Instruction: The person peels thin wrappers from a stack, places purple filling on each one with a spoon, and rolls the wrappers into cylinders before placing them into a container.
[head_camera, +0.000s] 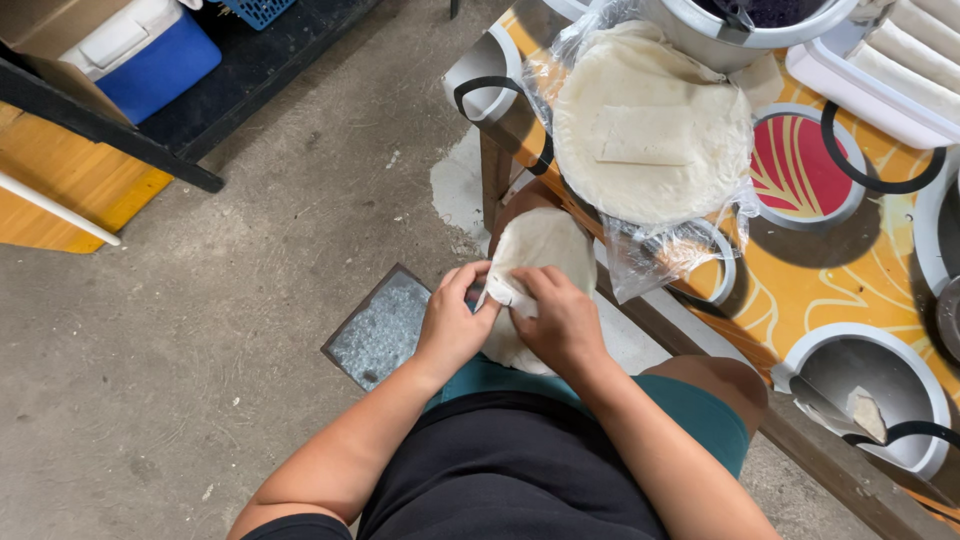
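Fingers of your left hand (455, 325) and right hand (560, 322) pinch the round wrapper (540, 245), probably folding; keep its edge flat.

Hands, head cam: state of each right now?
Left hand: closed, pinching the folded edge of the round wrapper.
Right hand: closed on the same wrapper.

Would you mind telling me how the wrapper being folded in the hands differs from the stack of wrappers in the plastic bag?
The wrapper in the hands is a single sheet, its near edge folded over by the left hand and right hand; the bagged stack lies flat and unfolded. The single sheet is bare and held over the lap; the stack sits in clear plastic on the table. Both are round, pale and thin.
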